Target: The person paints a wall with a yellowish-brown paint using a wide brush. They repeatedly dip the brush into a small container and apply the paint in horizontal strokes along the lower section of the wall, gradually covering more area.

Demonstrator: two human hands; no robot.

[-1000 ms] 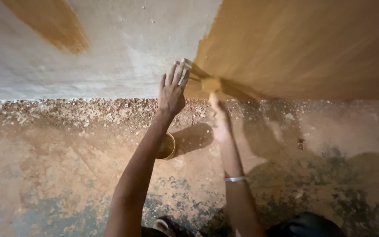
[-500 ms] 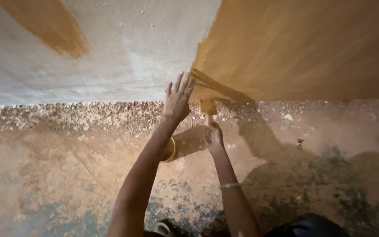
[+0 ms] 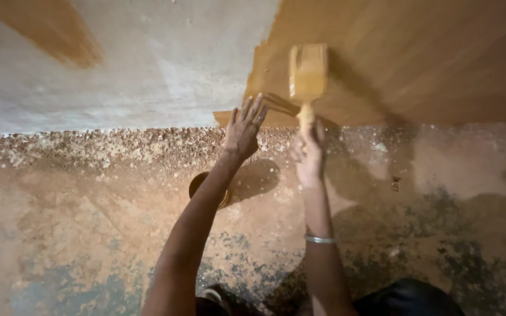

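1. The right hand (image 3: 308, 153) is closed around the handle of a wide paintbrush (image 3: 308, 73), fingers wrapped tight on the grip
2. The brush head points up and lies flat against the wall (image 3: 147, 64), on the ochre-painted area (image 3: 417, 52) near that area's left edge
3. The left hand (image 3: 243, 130) is open, fingers spread and pointing up, its fingertips at the wall's bottom edge, just left of the brush handle; it holds nothing
4. A thin silver bangle (image 3: 321, 239) sits on the right forearm
5. A small round bowl (image 3: 207, 188) stands on the stained floor (image 3: 77, 234), partly hidden behind the left forearm
6. The wall's left part is bare and pale, with 1 ochre patch (image 3: 51, 29) at its upper left corner
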